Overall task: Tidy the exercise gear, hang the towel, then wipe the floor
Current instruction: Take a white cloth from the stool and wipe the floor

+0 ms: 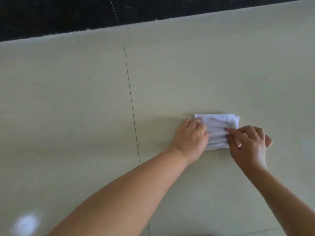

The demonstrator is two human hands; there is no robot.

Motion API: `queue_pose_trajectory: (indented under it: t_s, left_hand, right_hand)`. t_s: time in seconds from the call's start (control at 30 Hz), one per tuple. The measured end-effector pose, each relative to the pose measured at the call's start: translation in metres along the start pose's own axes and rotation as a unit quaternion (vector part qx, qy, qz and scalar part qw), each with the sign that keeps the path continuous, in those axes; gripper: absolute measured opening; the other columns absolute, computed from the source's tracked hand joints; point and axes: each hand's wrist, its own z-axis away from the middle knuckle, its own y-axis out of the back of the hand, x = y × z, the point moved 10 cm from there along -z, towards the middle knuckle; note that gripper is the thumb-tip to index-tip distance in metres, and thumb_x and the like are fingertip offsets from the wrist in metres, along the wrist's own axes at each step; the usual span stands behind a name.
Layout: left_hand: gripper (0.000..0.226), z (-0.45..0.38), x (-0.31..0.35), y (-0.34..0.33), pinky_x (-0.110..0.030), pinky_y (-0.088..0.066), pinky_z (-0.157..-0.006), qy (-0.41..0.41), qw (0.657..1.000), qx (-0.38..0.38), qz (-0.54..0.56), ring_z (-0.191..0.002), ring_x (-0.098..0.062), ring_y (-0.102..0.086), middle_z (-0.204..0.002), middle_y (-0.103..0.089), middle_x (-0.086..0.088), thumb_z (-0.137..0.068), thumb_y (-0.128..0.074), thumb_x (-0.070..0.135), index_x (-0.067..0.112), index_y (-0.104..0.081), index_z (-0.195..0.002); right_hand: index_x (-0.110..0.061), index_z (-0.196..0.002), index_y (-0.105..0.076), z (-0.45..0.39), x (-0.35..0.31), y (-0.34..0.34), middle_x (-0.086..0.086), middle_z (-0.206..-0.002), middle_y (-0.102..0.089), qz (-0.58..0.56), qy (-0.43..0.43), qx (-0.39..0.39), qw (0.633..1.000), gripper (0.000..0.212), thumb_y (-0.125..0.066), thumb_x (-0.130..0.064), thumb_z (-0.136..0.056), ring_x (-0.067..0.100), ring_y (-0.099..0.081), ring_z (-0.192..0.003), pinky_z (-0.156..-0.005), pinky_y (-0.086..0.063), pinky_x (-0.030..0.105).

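Note:
A small white cloth (217,126), folded into a thick pad, lies flat on the glossy cream floor tiles (85,108) right of centre. My left hand (190,139) rests on the cloth's left edge with the fingers curled over it. My right hand (249,142) pinches the cloth's right edge between thumb and fingertips. Both bare forearms reach in from the bottom of the view. The lower part of the cloth is hidden between the two hands.
A dark grout line (131,103) runs down the floor left of the hands. A black skirting band (68,16) lines the far edge of the tiles. A bright light reflection (25,223) shows at the bottom left.

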Motion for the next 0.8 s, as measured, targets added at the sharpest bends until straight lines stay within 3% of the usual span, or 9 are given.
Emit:
queue_pose_trajectory:
  t_s: [0.07, 0.13, 0.2, 0.27, 0.33, 0.5, 0.63, 0.73, 0.8]
  left_hand:
    - [0.037, -0.033, -0.008, -0.004, -0.023, -0.054, -0.060, 0.026, 0.998, -0.048, 0.021, -0.054, -0.023, -0.067, -0.055, -0.066, -0.004, -0.064, -0.037, 0.011, 0.011, -0.069, -0.046]
    - [0.041, -0.055, -0.033, 0.026, -0.021, -0.052, -0.055, 0.075, 0.997, 0.004, 0.012, -0.049, -0.021, -0.066, -0.054, -0.067, -0.003, -0.063, -0.034, 0.012, 0.012, -0.071, -0.046]
    - [0.042, -0.057, -0.079, 0.065, -0.024, -0.053, -0.069, 0.166, 0.984, 0.042, -0.051, -0.072, -0.023, -0.070, -0.079, -0.073, -0.007, -0.075, -0.036, 0.007, 0.010, -0.078, -0.073]
    - [0.035, -0.054, -0.125, 0.070, -0.035, -0.045, -0.093, 0.192, 0.976, 0.025, -0.103, -0.111, -0.032, -0.059, -0.121, -0.061, -0.015, -0.092, -0.038, 0.003, 0.002, -0.063, -0.117]
    - [0.034, -0.020, -0.182, 0.078, -0.041, -0.043, -0.095, 0.287, 0.953, -0.032, -0.095, -0.119, -0.038, -0.053, -0.129, -0.053, -0.017, -0.094, -0.041, 0.002, 0.000, -0.055, -0.124]
    - [0.024, 0.099, -0.251, 0.071, -0.042, -0.047, -0.085, 0.395, 0.913, -0.040, -0.094, -0.110, -0.039, -0.057, -0.124, -0.052, -0.019, -0.092, -0.047, 0.008, 0.000, -0.058, -0.111]
    - [0.028, 0.169, -0.218, 0.039, -0.037, -0.051, -0.051, 0.355, 0.932, 0.028, -0.061, -0.072, -0.039, -0.066, -0.089, -0.063, -0.023, -0.081, -0.041, 0.014, -0.002, -0.063, -0.077]
    - [0.030, 0.196, -0.174, 0.014, -0.026, -0.047, -0.040, 0.298, 0.952, 0.010, -0.075, -0.057, -0.030, -0.067, -0.073, -0.067, -0.016, -0.068, -0.038, 0.017, 0.003, -0.065, -0.062]
    - [0.029, 0.200, -0.138, 0.003, -0.023, -0.047, -0.041, 0.258, 0.963, -0.014, -0.079, -0.055, -0.028, -0.066, -0.068, -0.067, -0.013, -0.064, -0.038, 0.013, 0.005, -0.065, -0.058]
  right_hand:
    - [-0.006, -0.083, -0.076, -0.041, 0.010, 0.005, 0.019, -0.078, -0.065, -0.001, -0.048, 0.000, 0.999, 0.034, -0.048, -0.023, -0.078, 0.044, -0.056, -0.087, -0.072, -0.023, 0.032]
    - [-0.009, -0.097, -0.074, -0.087, -0.007, 0.000, 0.018, -0.099, -0.065, 0.006, -0.061, -0.010, 0.998, 0.029, -0.050, -0.019, -0.083, 0.041, -0.050, -0.105, -0.081, -0.024, 0.034]
    - [-0.016, -0.111, -0.069, -0.125, -0.048, -0.015, 0.011, -0.119, -0.058, 0.008, -0.023, -0.034, 0.999, 0.029, -0.050, -0.016, -0.089, 0.031, -0.041, -0.120, -0.093, -0.025, 0.037]
    - [-0.019, -0.118, -0.063, -0.153, -0.102, -0.034, 0.007, -0.129, -0.051, 0.009, 0.045, -0.073, 0.996, 0.032, -0.047, -0.013, -0.090, 0.027, -0.035, -0.125, -0.098, -0.022, 0.036]
    - [-0.019, -0.121, -0.058, -0.162, -0.164, -0.055, 0.005, -0.136, -0.043, 0.033, 0.125, -0.112, 0.985, 0.035, -0.046, -0.010, -0.089, 0.026, -0.031, -0.130, -0.103, -0.021, 0.040]
    - [-0.020, -0.127, -0.048, -0.111, -0.273, -0.095, 0.000, -0.143, -0.033, -0.015, 0.190, -0.177, 0.966, 0.042, -0.043, -0.007, -0.088, 0.025, -0.026, -0.133, -0.108, -0.021, 0.044]
    - [-0.016, -0.122, -0.051, -0.036, -0.280, -0.110, 0.001, -0.137, -0.039, -0.066, 0.210, -0.206, 0.953, 0.041, -0.046, -0.003, -0.084, 0.026, -0.027, -0.133, -0.107, -0.017, 0.046]
    - [-0.017, -0.095, -0.067, 0.017, -0.253, -0.095, 0.002, -0.106, -0.062, -0.063, 0.239, -0.134, 0.960, 0.036, -0.062, -0.002, -0.062, 0.028, -0.049, -0.110, -0.090, -0.022, 0.041]
    - [-0.019, -0.078, -0.069, 0.048, -0.227, -0.080, -0.001, -0.084, -0.065, -0.063, 0.246, -0.092, 0.963, 0.030, -0.058, -0.006, -0.053, 0.023, -0.044, -0.095, -0.081, -0.024, 0.038]
